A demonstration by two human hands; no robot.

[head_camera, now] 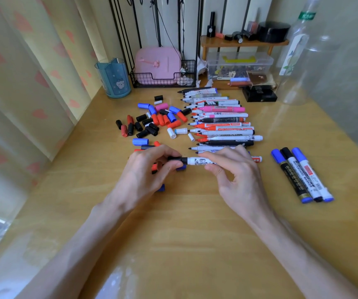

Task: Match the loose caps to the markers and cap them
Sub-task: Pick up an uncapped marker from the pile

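Note:
My right hand grips the barrel of a white marker held level over the wooden desk. My left hand pinches a black cap that sits on the marker's tip end. A row of several uncapped markers lies behind my hands, tips pointing left. A heap of loose caps in black, red, blue, white and pink lies to their left. Some red and blue caps are partly hidden under my left hand. Three capped markers lie apart at the right.
A blue cup and a black wire basket holding a pink item stand at the back. A clear plastic box, a small wooden shelf, black boxes and a clear bottle are back right. A curtain hangs left.

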